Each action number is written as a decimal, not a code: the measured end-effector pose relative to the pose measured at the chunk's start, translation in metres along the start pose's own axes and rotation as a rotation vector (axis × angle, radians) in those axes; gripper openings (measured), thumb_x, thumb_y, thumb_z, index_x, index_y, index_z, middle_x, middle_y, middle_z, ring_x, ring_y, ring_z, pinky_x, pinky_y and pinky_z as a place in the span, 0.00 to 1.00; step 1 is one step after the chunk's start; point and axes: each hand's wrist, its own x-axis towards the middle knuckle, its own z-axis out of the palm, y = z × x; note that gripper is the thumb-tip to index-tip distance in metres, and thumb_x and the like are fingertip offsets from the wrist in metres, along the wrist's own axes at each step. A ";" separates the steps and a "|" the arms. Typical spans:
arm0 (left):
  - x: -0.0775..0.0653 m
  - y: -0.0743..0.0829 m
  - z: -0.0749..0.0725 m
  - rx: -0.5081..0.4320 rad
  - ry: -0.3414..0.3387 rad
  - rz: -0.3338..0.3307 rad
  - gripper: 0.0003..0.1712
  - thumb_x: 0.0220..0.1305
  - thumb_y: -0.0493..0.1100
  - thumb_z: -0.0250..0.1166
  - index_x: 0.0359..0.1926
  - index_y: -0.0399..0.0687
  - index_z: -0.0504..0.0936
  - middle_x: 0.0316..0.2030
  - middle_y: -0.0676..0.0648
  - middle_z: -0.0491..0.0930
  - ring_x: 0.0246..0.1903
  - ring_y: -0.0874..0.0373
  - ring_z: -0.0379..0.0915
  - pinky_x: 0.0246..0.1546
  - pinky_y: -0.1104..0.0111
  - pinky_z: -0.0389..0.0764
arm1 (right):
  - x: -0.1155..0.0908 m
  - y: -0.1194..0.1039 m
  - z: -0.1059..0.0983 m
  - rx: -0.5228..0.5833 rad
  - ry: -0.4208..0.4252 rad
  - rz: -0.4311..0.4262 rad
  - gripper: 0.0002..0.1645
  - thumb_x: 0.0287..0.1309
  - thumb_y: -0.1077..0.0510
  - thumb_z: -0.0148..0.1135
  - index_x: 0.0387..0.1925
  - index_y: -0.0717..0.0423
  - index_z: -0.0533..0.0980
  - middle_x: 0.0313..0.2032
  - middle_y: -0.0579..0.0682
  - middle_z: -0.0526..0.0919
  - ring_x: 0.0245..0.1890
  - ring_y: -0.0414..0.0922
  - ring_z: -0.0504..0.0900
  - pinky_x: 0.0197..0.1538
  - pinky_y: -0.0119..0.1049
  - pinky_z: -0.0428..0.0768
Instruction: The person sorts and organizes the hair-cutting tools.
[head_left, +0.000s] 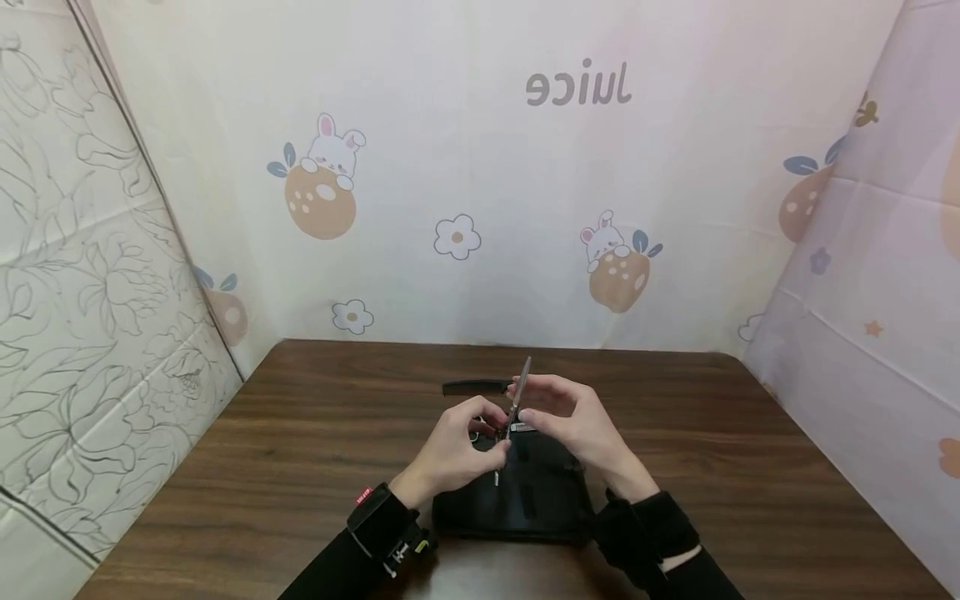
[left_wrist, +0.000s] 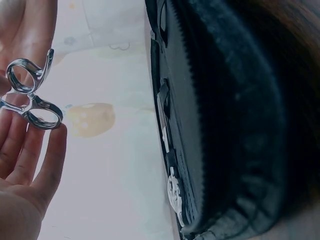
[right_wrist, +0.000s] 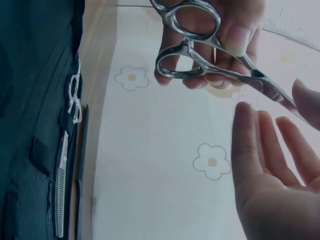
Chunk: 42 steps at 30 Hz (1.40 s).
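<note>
Silver hairdressing scissors [head_left: 521, 387] are held above a black zip case, blades pointing up and away in the head view. My left hand [head_left: 457, 450] pinches them near the shanks, thumb against fingers. In the right wrist view, the left hand [right_wrist: 215, 45] is behind the scissors' finger rings [right_wrist: 195, 20]. My right hand [head_left: 577, 417] is beside the blades, fingers extended and thumb apart; in the right wrist view its thumb [right_wrist: 307, 102] overlaps the blade tip, and I cannot tell whether they touch. The black case [head_left: 517, 492] lies under both hands.
A black comb [head_left: 476, 387] lies behind the case on the brown wooden table [head_left: 337, 408]. Toothed thinning scissors [right_wrist: 61, 195] sit in the case, with silver finger rings [right_wrist: 75, 97] above them. A patterned curtain [head_left: 465, 167] hangs behind the table.
</note>
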 end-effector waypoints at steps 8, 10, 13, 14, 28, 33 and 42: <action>0.001 0.002 0.001 0.012 0.021 0.001 0.12 0.59 0.29 0.69 0.44 0.42 0.81 0.41 0.47 0.81 0.42 0.52 0.79 0.45 0.56 0.84 | 0.000 0.002 0.003 0.065 0.047 0.023 0.22 0.64 0.68 0.65 0.59 0.71 0.75 0.50 0.63 0.84 0.49 0.50 0.85 0.52 0.40 0.82; 0.001 0.002 0.000 0.015 0.026 0.006 0.12 0.59 0.30 0.69 0.44 0.41 0.81 0.41 0.46 0.81 0.42 0.52 0.79 0.45 0.57 0.84 | 0.000 0.002 0.004 0.090 0.055 0.037 0.23 0.64 0.68 0.66 0.58 0.74 0.74 0.49 0.61 0.85 0.47 0.49 0.85 0.51 0.40 0.82; 0.001 0.002 0.000 0.019 0.028 0.009 0.12 0.59 0.30 0.69 0.44 0.41 0.81 0.41 0.46 0.82 0.42 0.52 0.80 0.45 0.57 0.84 | 0.001 0.002 0.006 0.118 0.067 0.052 0.25 0.63 0.68 0.67 0.58 0.77 0.73 0.47 0.57 0.86 0.47 0.48 0.86 0.52 0.40 0.82; 0.001 0.002 0.000 0.018 0.029 0.010 0.11 0.60 0.30 0.69 0.44 0.41 0.81 0.41 0.46 0.82 0.42 0.51 0.80 0.45 0.57 0.84 | 0.001 0.002 0.006 0.125 0.073 0.057 0.25 0.63 0.68 0.67 0.57 0.78 0.72 0.46 0.56 0.86 0.46 0.48 0.86 0.52 0.40 0.82; 0.001 0.002 0.004 -0.023 0.047 0.012 0.11 0.60 0.29 0.70 0.44 0.41 0.82 0.42 0.46 0.82 0.43 0.51 0.81 0.47 0.55 0.84 | 0.001 0.003 0.011 0.178 0.118 0.031 0.18 0.62 0.70 0.67 0.52 0.74 0.76 0.44 0.55 0.86 0.45 0.49 0.86 0.52 0.41 0.83; 0.001 0.002 0.004 -0.031 0.046 0.004 0.12 0.60 0.30 0.70 0.44 0.41 0.83 0.42 0.46 0.82 0.44 0.51 0.80 0.48 0.54 0.83 | 0.002 0.002 0.010 0.145 0.105 0.029 0.20 0.62 0.70 0.67 0.52 0.77 0.74 0.44 0.55 0.86 0.44 0.48 0.86 0.51 0.40 0.83; 0.001 0.002 0.005 -0.061 0.027 -0.009 0.11 0.61 0.30 0.70 0.45 0.39 0.83 0.43 0.45 0.82 0.46 0.50 0.81 0.49 0.53 0.83 | 0.001 0.002 0.008 0.063 0.105 -0.008 0.16 0.61 0.70 0.68 0.50 0.70 0.78 0.43 0.58 0.86 0.42 0.48 0.87 0.47 0.39 0.83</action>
